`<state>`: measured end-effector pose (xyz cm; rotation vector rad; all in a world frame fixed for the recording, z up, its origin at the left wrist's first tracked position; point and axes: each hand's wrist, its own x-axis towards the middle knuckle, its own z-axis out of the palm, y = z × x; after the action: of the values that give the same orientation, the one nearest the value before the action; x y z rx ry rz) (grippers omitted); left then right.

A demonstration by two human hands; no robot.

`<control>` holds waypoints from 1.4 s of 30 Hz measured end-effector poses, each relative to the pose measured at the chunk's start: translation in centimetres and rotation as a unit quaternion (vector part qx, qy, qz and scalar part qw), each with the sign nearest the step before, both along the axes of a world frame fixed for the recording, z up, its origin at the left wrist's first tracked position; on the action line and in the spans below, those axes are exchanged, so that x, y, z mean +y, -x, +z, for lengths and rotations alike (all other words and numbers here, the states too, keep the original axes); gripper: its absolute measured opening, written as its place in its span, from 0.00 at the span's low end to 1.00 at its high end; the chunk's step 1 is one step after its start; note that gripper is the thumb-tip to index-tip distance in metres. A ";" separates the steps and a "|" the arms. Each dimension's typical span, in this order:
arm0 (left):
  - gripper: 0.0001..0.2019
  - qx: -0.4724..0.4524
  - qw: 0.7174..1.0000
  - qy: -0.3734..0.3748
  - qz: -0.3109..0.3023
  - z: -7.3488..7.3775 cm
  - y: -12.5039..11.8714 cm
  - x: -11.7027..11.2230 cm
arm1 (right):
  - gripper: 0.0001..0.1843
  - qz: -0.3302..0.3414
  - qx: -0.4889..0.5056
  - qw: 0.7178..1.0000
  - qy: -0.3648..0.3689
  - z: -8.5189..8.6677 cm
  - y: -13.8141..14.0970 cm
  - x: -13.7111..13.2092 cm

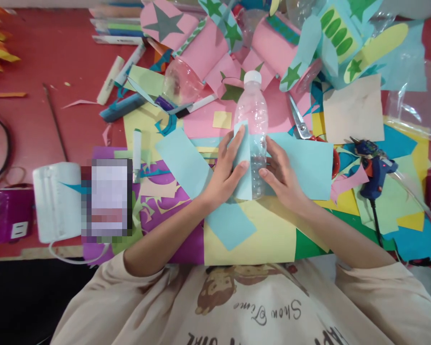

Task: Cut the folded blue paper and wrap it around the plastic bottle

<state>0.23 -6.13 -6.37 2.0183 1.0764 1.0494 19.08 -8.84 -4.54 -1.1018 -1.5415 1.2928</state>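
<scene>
A clear plastic bottle [259, 110] with a white cap lies or stands in the middle, its cap away from me. My left hand [227, 165] presses a light blue paper strip [243, 179] along the bottle's left side, fingers and thumb on the paper. On the right side, my right hand [282, 172] curves around the bottle, its thumb overlapping the lower part and its fingertips at the edge. Behind that hand is a light blue paper sheet [312, 167]. Two more light blue pieces lie close by, one left [183, 160] and one below the bottle [230, 227].
Scissors [300, 122] with red handles lie right of the bottle, beyond them a blue glue gun [375, 172]. Pink paper-covered bottles [206, 50] with green stars crowd the back. Markers [109, 80], a phone [109, 196] and a white device [57, 201] are at left.
</scene>
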 end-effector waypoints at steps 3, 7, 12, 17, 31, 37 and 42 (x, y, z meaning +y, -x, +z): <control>0.29 -0.011 1.000 -0.004 -0.002 -0.2 -0.1 -0.1 | 0.34 -0.001 -0.013 1.000 0.003 0.3 0.0 -0.1; 0.29 -0.009 1.000 0.010 0.000 0.0 -0.1 -0.2 | 0.34 -0.002 -0.033 0.999 0.007 0.5 0.0 -0.1; 0.29 -0.005 1.000 0.017 -0.008 0.0 -0.1 -0.2 | 0.34 -0.001 -0.029 1.000 -0.004 0.3 0.0 -0.1; 0.29 -0.011 1.000 0.015 -0.022 0.0 -0.2 -0.2 | 0.33 -0.005 -0.022 1.000 0.000 0.4 0.2 -0.2; 0.26 -0.049 0.997 0.037 -0.038 -0.2 -0.4 -0.1 | 0.37 -0.058 -0.033 0.998 0.000 0.5 1.4 -0.7; 0.34 -0.155 0.979 0.133 -0.025 0.3 -0.2 0.1 | 0.35 -0.055 0.016 0.998 0.004 0.5 0.9 -0.2; 0.34 -0.241 0.938 0.242 -0.065 0.0 -0.4 0.4 | 0.35 -0.060 -0.002 0.998 -0.005 0.6 0.7 -0.3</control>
<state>0.64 -5.77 -6.32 1.3280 0.8217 1.0158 18.41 -9.13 -3.96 -1.1735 -1.4610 1.2017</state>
